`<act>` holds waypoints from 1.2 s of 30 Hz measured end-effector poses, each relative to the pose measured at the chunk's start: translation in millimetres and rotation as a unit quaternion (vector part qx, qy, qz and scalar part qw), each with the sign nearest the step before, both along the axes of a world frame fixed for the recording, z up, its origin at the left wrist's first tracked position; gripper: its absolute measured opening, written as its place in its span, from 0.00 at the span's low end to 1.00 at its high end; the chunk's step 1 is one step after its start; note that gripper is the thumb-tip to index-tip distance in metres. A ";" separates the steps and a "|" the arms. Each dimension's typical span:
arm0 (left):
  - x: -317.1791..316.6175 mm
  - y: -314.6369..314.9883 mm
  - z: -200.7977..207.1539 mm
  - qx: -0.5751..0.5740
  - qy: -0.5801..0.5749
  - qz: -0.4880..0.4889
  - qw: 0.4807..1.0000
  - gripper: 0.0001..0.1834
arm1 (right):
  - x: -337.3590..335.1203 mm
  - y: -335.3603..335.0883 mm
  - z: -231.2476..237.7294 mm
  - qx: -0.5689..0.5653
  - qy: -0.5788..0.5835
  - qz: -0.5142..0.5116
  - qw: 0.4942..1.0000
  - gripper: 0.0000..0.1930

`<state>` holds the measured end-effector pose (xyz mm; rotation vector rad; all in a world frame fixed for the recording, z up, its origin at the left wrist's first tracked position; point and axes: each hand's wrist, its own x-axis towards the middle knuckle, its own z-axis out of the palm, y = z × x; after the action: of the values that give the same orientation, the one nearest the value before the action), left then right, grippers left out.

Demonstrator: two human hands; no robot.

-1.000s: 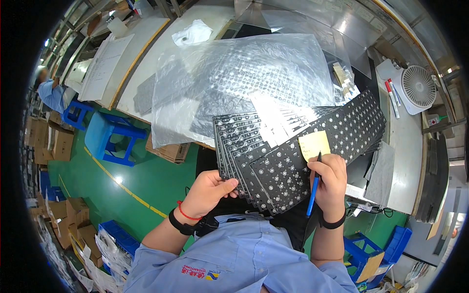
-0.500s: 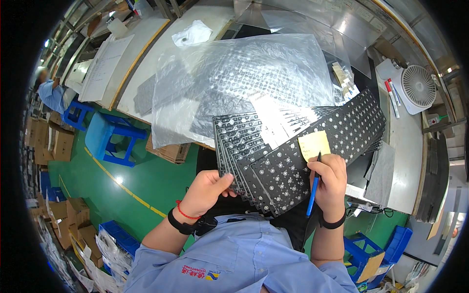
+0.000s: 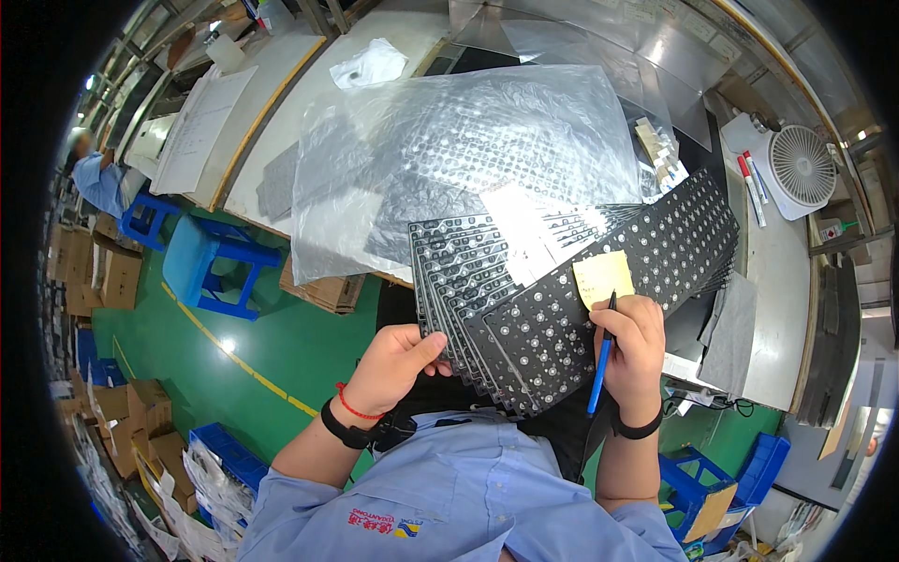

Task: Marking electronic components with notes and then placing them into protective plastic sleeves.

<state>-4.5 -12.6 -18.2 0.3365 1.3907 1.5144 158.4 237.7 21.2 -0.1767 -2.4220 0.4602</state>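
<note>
A fanned stack of black perforated sheets [image 3: 459, 267] reaches from over my lap onto the bench. My left hand [image 3: 405, 361] is closed on the stack's lower left edge, thumb on top. The uppermost sheet [image 3: 538, 351] lies slanted, dotted with round silvery marks. On it sits a yellow sticky note [image 3: 604, 278], and beside that a white paper slip [image 3: 526, 239] lies across the fan. My right hand [image 3: 632, 347] grips a blue pen [image 3: 599, 375], its tip at the note's lower edge. My right fingertips cover part of the note's lower edge.
A clear plastic bag [image 3: 346, 187] spreads over the bench behind the stack. To the right are a white fan [image 3: 803, 167], markers [image 3: 752, 187] and a grey cloth [image 3: 730, 328]. Blue stools [image 3: 220, 262] stand at left; another person [image 3: 98, 178] sits at far left.
The stack and the note on it have shifted very slightly. Both hands keep nearly the same place, the pen still at the note.
</note>
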 end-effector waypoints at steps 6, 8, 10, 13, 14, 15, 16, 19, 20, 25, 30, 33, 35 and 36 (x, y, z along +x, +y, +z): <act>0.0 0.9 -0.4 0.005 -0.027 0.025 0.999 0.19 | 0.1 -0.4 -0.6 0.000 0.003 -0.003 1.000 0.15; -0.6 1.8 0.6 0.005 -0.018 0.040 0.999 0.20 | 0.1 -0.7 -0.5 0.000 0.002 -0.003 1.000 0.15; -1.7 0.2 -2.0 0.006 0.014 0.029 0.999 0.20 | 0.1 -0.8 0.0 0.000 0.001 -0.003 1.000 0.15; -2.6 -0.3 -1.8 0.006 0.048 0.018 0.999 0.20 | -0.7 -0.8 0.2 0.004 0.001 0.000 1.000 0.15; -2.7 -0.1 -1.4 0.005 0.052 0.019 0.998 0.20 | -2.6 -2.3 0.0 0.014 -0.003 -0.002 1.000 0.14; -2.6 -0.7 -1.6 0.005 0.052 0.018 0.998 0.20 | -4.0 -4.2 -0.3 0.024 -0.007 -0.003 1.000 0.14; -2.5 -1.5 -2.3 0.011 0.037 0.026 0.999 0.20 | -4.6 -6.5 -1.4 0.025 -0.007 -0.003 1.000 0.14; -2.7 -1.3 -2.0 0.017 0.027 0.034 0.999 0.18 | -5.6 -10.2 -5.1 0.023 -0.004 -0.012 1.000 0.15; -3.0 -1.1 -1.6 0.017 0.029 0.035 0.999 0.18 | -5.5 -9.0 -4.7 0.023 -0.002 -0.012 1.000 0.15; -0.8 0.7 5.7 0.007 0.037 0.038 0.999 0.15 | -2.7 -6.7 -4.8 -0.044 0.060 -0.032 0.997 0.17; 7.5 0.0 0.8 0.008 0.012 0.006 1.000 0.13 | -0.5 -6.0 -5.7 -0.075 0.084 -0.032 0.993 0.16; 12.3 0.3 -3.6 0.018 0.012 -0.024 0.999 0.12 | -0.2 -7.1 -6.3 -0.066 0.075 -0.033 0.994 0.17; 15.2 1.8 -4.9 0.030 0.004 -0.048 0.998 0.13 | 0.1 -6.5 -7.7 -0.057 0.077 -0.029 0.995 0.17; 17.3 3.2 -3.7 0.029 0.004 -0.047 0.998 0.13 | 0.1 -6.3 -8.2 -0.058 0.076 -0.028 0.995 0.17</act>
<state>12.7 -9.5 -21.9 0.4380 1.3197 1.4805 158.5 231.4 13.0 -0.2494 -2.2370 0.5690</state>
